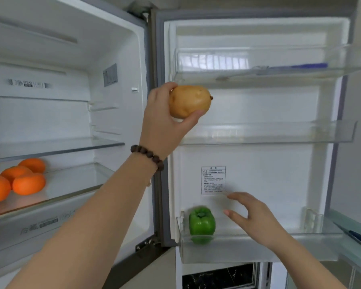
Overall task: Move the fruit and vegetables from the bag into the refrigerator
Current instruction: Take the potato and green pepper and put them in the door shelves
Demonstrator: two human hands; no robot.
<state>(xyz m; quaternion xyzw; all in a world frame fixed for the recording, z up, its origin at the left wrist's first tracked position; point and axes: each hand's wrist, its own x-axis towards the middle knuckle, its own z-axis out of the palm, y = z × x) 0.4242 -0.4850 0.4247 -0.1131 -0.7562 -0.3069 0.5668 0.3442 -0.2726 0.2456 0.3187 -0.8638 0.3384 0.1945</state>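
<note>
The potato (189,101) is tan-brown with a darker tip. The bell pepper (201,223) is bright green, the four oranges (28,183) vivid orange. The refrigerator (258,105) interior is white, its door edge grey. The bead bracelet (147,155) is dark brown.

Soft daylight is filling a pale kitchen, glancing off a white wall (356,155) at right. A glass-topped counter (354,245) is running along the lower right edge, with a dark pen (356,237) lying on it. Below, a black marble-veined panel (219,277) is showing beside beige flooring (154,272).
</note>
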